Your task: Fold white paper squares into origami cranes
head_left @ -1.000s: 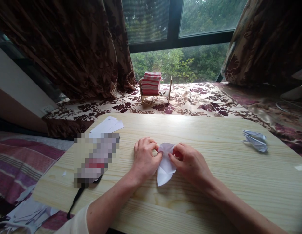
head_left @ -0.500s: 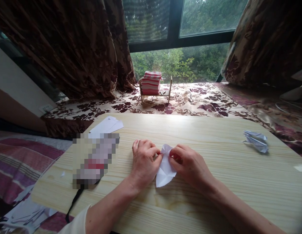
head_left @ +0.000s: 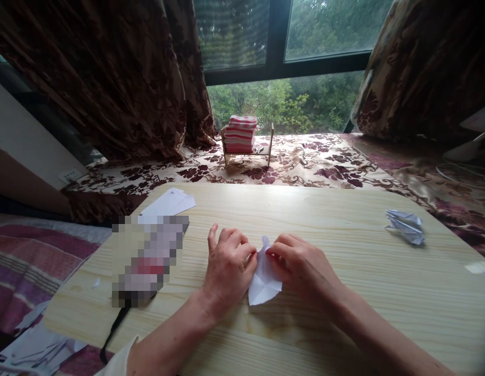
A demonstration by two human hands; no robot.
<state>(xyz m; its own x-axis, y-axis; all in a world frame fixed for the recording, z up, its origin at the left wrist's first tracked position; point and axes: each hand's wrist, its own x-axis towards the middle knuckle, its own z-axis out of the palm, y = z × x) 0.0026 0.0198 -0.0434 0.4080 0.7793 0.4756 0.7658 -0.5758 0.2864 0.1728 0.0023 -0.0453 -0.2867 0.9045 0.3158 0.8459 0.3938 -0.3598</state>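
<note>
A small sheet of white paper (head_left: 266, 284) with creases is held between my two hands over the wooden table. My left hand (head_left: 230, 266) pinches its left edge between thumb and forefinger, with the little finger raised. On the other side, my right hand (head_left: 299, 263) pinches the right edge near the top. The paper's upper end narrows and bends up between the fingertips, while its lower end spreads out toward me. My fingers partly cover both side edges.
Folded white paper (head_left: 406, 227) lies at the table's (head_left: 344, 334) right. Flat white sheets (head_left: 168, 202) lie at the back left, beside a blurred-out object (head_left: 150, 263) with a black strap. Paper scraps (head_left: 42, 339) lie below the left edge. Beyond, a small rack (head_left: 246, 151) holds striped cloths (head_left: 240, 136).
The paper's upper end has become narrower as my fingertips draw its sides closer together. My left little finger has lifted. The whole view has shifted slightly.
</note>
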